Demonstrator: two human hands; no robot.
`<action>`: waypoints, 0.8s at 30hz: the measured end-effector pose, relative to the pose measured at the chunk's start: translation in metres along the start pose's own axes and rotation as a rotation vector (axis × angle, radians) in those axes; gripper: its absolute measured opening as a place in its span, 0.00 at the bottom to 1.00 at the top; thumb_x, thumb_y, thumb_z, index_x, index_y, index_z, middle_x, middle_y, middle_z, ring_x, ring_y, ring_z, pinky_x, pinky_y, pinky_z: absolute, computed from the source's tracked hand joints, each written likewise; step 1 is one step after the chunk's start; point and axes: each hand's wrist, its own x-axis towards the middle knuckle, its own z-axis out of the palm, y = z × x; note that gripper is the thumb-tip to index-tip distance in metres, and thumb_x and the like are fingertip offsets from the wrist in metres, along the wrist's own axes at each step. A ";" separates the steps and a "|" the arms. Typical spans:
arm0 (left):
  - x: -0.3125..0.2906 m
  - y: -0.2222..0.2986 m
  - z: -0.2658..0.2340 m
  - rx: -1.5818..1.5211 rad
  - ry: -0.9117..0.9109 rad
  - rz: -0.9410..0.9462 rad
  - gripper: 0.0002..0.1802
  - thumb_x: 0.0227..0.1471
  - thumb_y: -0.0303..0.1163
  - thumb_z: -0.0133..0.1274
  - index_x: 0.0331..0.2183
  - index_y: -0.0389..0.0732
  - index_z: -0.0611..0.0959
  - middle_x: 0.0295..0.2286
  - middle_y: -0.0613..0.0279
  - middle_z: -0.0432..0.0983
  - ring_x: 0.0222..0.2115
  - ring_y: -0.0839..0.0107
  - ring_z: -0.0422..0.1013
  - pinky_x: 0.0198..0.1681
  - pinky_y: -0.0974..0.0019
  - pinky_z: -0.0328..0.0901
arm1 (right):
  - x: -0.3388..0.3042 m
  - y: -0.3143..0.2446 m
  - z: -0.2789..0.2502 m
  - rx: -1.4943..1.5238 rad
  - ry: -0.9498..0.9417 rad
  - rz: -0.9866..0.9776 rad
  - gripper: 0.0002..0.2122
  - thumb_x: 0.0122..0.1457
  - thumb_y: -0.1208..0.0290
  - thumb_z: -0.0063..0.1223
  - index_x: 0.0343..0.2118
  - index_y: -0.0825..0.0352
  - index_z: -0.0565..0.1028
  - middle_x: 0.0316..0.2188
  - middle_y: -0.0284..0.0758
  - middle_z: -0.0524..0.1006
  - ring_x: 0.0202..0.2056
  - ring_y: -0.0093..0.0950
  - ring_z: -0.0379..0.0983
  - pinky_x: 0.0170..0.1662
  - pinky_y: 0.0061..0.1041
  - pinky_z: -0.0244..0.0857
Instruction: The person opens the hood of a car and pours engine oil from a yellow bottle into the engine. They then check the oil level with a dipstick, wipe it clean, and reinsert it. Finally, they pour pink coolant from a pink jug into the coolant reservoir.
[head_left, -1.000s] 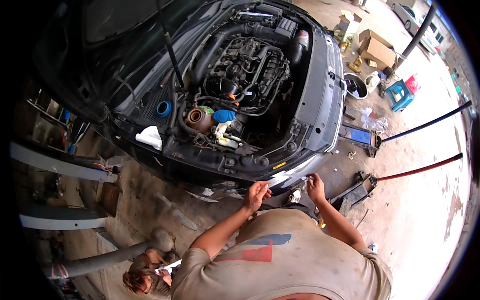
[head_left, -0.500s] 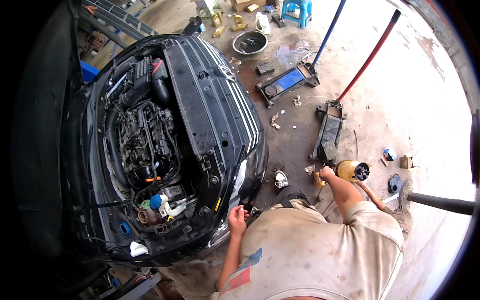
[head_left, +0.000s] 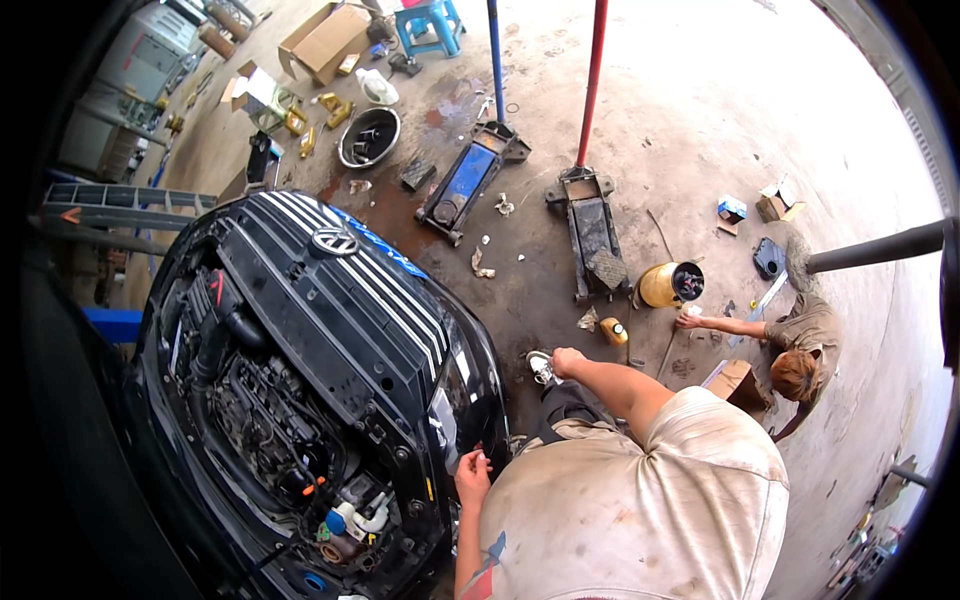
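The person in the stained tan shirt (head_left: 630, 510) stands close against the front corner of the black car (head_left: 310, 320), whose engine (head_left: 265, 410) lies bare on my left, with a blue cap (head_left: 335, 522) sitting at a white filler neck (head_left: 372, 518). Their left hand (head_left: 473, 478) is raised just beside the headlight (head_left: 442, 420), fingers bent in toward the thumb; whether it pinches some small thing I cannot tell. The right hand (head_left: 568, 362) reaches out over the floor (head_left: 720, 160) past the car's front, above and close to a white shoe (head_left: 540, 367) — it looks curled, seen from its back, and what it may hold is hidden from me. A little beyond that hand a small yellow jug (head_left: 614, 331) is on the floor, near a yellow drum (head_left: 660, 287) and a jack with a red handle (head_left: 592, 90). Another jack, with a blue top (head_left: 467, 175), stands nearer the car's nose, a dark basin (head_left: 370, 138) farther along. Off to the right a co-worker (head_left: 800, 355) is down low, one arm stretched toward the drum, an open cardboard box (head_left: 735, 385) just beside them.
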 end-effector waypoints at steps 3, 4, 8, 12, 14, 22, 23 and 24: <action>0.006 -0.006 0.002 0.087 -0.034 -0.016 0.17 0.57 0.38 0.50 0.40 0.33 0.78 0.28 0.56 0.79 0.24 0.73 0.75 0.30 0.70 0.69 | -0.018 -0.007 -0.032 0.052 -0.041 0.120 0.25 0.60 0.50 0.44 0.49 0.69 0.72 0.49 0.48 0.72 0.52 0.41 0.69 0.54 0.36 0.63; 0.007 -0.004 0.004 0.101 -0.038 -0.022 0.17 0.57 0.38 0.50 0.40 0.33 0.78 0.28 0.56 0.79 0.24 0.73 0.75 0.30 0.70 0.69 | -0.024 -0.010 -0.043 0.066 -0.050 0.169 0.27 0.60 0.50 0.44 0.52 0.69 0.70 0.51 0.47 0.71 0.54 0.40 0.67 0.56 0.35 0.62; 0.025 0.003 0.008 0.141 -0.095 -0.003 0.17 0.57 0.39 0.51 0.40 0.35 0.78 0.26 0.58 0.79 0.24 0.74 0.75 0.30 0.69 0.69 | 0.022 0.043 -0.046 -0.303 -0.182 0.007 0.24 0.55 0.57 0.42 0.52 0.65 0.68 0.54 0.47 0.66 0.57 0.41 0.62 0.55 0.39 0.60; 0.048 -0.030 0.003 0.165 -0.102 0.078 0.17 0.55 0.42 0.53 0.39 0.38 0.80 0.28 0.58 0.80 0.25 0.72 0.77 0.33 0.68 0.70 | 0.066 0.079 -0.035 -0.286 0.059 0.061 0.23 0.54 0.60 0.41 0.49 0.68 0.74 0.54 0.45 0.69 0.56 0.38 0.65 0.55 0.38 0.61; 0.039 -0.019 0.003 0.233 -0.061 0.000 0.18 0.54 0.44 0.53 0.39 0.39 0.80 0.30 0.57 0.81 0.27 0.71 0.78 0.35 0.67 0.70 | 0.073 0.080 -0.040 -0.267 -0.009 0.133 0.23 0.52 0.59 0.48 0.49 0.68 0.73 0.51 0.45 0.72 0.52 0.38 0.70 0.53 0.37 0.65; -0.002 -0.010 -0.009 0.096 0.206 0.101 0.18 0.52 0.43 0.54 0.37 0.38 0.78 0.29 0.52 0.80 0.32 0.57 0.77 0.36 0.59 0.70 | 0.051 0.002 -0.054 -0.180 0.027 0.115 0.19 0.46 0.59 0.62 0.36 0.70 0.78 0.38 0.43 0.79 0.41 0.36 0.77 0.44 0.32 0.72; 0.006 -0.006 -0.011 0.071 0.238 0.125 0.17 0.52 0.42 0.54 0.36 0.38 0.78 0.29 0.51 0.79 0.32 0.57 0.76 0.36 0.58 0.69 | 0.049 -0.007 -0.056 -0.293 0.195 0.000 0.17 0.49 0.59 0.59 0.33 0.71 0.79 0.32 0.43 0.81 0.35 0.35 0.79 0.40 0.31 0.73; 0.007 0.003 -0.013 0.080 0.242 0.169 0.16 0.52 0.41 0.54 0.35 0.38 0.78 0.29 0.51 0.79 0.31 0.56 0.76 0.35 0.58 0.69 | 0.124 0.041 -0.048 -0.176 0.107 -0.016 0.15 0.51 0.62 0.57 0.30 0.74 0.78 0.24 0.43 0.80 0.26 0.34 0.80 0.31 0.32 0.74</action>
